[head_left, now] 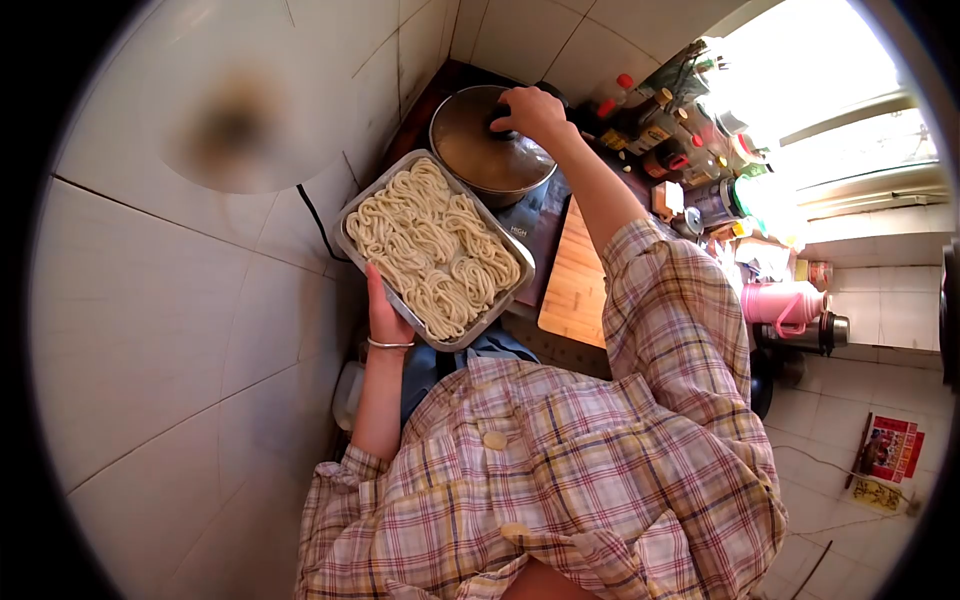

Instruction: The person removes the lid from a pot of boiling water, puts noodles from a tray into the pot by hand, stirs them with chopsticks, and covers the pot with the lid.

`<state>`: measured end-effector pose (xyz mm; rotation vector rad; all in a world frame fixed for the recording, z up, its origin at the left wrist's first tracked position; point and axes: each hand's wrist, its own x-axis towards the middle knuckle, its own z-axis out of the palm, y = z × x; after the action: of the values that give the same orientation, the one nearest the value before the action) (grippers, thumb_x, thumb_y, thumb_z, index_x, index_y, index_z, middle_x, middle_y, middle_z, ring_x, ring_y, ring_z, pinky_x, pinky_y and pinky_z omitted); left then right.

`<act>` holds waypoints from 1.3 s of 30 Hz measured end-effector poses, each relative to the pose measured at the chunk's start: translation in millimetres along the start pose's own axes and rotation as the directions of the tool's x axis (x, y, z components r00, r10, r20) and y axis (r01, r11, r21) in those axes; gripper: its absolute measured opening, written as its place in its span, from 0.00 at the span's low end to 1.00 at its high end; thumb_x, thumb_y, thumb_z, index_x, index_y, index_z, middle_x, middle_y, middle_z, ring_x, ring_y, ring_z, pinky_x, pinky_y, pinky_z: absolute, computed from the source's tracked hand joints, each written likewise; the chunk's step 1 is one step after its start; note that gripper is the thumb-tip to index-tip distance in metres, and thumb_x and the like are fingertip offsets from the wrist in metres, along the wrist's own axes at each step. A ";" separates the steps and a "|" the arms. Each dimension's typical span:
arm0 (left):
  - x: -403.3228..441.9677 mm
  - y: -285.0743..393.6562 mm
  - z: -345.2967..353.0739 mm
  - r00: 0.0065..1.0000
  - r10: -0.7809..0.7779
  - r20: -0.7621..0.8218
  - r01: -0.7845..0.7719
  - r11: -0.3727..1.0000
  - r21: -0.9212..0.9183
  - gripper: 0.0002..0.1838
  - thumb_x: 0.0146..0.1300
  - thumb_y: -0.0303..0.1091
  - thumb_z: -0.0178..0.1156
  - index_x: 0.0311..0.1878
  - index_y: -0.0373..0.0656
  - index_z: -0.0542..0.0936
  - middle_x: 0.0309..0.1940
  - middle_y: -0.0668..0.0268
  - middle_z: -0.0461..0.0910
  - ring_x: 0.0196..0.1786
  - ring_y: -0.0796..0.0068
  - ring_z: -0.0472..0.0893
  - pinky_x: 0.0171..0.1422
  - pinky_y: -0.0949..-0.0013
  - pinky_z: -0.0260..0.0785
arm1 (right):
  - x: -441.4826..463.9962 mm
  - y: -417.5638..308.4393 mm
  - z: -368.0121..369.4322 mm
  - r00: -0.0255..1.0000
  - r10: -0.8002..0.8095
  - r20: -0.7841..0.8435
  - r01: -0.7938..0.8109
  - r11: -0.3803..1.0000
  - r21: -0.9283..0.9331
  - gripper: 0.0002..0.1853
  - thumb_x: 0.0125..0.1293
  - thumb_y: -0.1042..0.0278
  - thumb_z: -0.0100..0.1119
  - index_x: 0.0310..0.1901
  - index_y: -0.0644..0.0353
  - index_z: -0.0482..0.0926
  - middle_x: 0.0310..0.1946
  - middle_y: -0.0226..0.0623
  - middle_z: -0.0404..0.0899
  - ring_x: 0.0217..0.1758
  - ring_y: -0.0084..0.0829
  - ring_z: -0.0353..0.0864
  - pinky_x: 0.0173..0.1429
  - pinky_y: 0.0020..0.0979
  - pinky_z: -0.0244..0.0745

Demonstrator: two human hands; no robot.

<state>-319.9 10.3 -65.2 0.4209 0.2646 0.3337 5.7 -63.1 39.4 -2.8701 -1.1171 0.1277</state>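
Note:
My left hand (pixel 388 316) holds a rectangular tray (pixel 526 276) by its near left side, with the fingers under it. Coiled pale noodles (pixel 430 245) fill the tray, which is beside a round pot (pixel 490 195) at the back. A glass lid (pixel 470 140) covers the pot. My right hand (pixel 530 112) reaches over the lid, its fingers closed round the dark knob (pixel 500 124) on top.
A wooden cutting board (pixel 575 285) lies right of the tray. Bottles (pixel 655 130) and jars crowd the counter under the bright window. A pink thermos (pixel 780 303) stands farther right. The tiled wall (pixel 150 300) rises at the left.

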 end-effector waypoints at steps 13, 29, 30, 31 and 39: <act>4.4 1.2 2.5 1.000 0.004 0.006 -0.004 1.000 -0.017 0.36 0.68 0.58 0.40 0.69 0.40 0.53 0.66 0.59 0.60 0.66 0.62 0.64 0.69 0.61 0.58 | 13.5 -11.3 -4.6 0.998 0.023 0.054 -0.019 0.997 -0.072 0.25 0.43 0.54 0.73 0.42 0.61 0.81 0.40 0.44 0.81 0.47 0.42 0.80 0.47 0.38 0.76; 11.0 -4.6 10.3 0.995 0.061 -0.080 -0.057 0.997 0.051 0.39 0.66 0.62 0.39 0.69 0.41 0.53 0.66 0.59 0.59 0.66 0.60 0.63 0.68 0.60 0.58 | 19.2 -4.3 -9.9 0.991 0.022 0.135 -0.013 0.998 -0.069 0.31 0.41 0.49 0.72 0.50 0.52 0.77 0.44 0.38 0.79 0.50 0.40 0.78 0.50 0.39 0.75; 11.6 -5.5 9.1 0.995 0.062 -0.082 -0.058 0.997 0.051 0.39 0.66 0.62 0.39 0.69 0.41 0.53 0.66 0.59 0.59 0.66 0.60 0.63 0.68 0.60 0.58 | 20.0 -4.0 -9.8 0.991 0.015 0.136 -0.005 0.997 -0.072 0.31 0.42 0.49 0.72 0.50 0.52 0.77 0.44 0.39 0.79 0.50 0.40 0.78 0.50 0.39 0.75; 12.4 -6.7 6.6 0.994 0.064 -0.084 -0.061 0.997 0.046 0.39 0.66 0.62 0.39 0.69 0.41 0.53 0.66 0.59 0.59 0.66 0.60 0.63 0.68 0.60 0.58 | 20.7 -3.8 -8.6 0.990 0.014 0.137 -0.004 0.997 -0.073 0.31 0.42 0.49 0.72 0.50 0.52 0.77 0.44 0.39 0.79 0.50 0.40 0.78 0.50 0.39 0.75; 15.4 -10.4 11.0 0.987 0.072 -0.146 -0.071 0.997 0.015 0.39 0.65 0.63 0.40 0.69 0.42 0.53 0.67 0.60 0.59 0.66 0.60 0.63 0.69 0.59 0.57 | 18.9 -5.2 -11.1 0.998 -0.043 0.037 0.045 0.997 -0.059 0.25 0.41 0.51 0.73 0.38 0.60 0.81 0.38 0.43 0.81 0.45 0.42 0.81 0.45 0.39 0.77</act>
<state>-299.7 3.2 -62.8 0.4169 0.3956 0.4349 17.2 -46.7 49.8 -2.9038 -1.2091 0.1460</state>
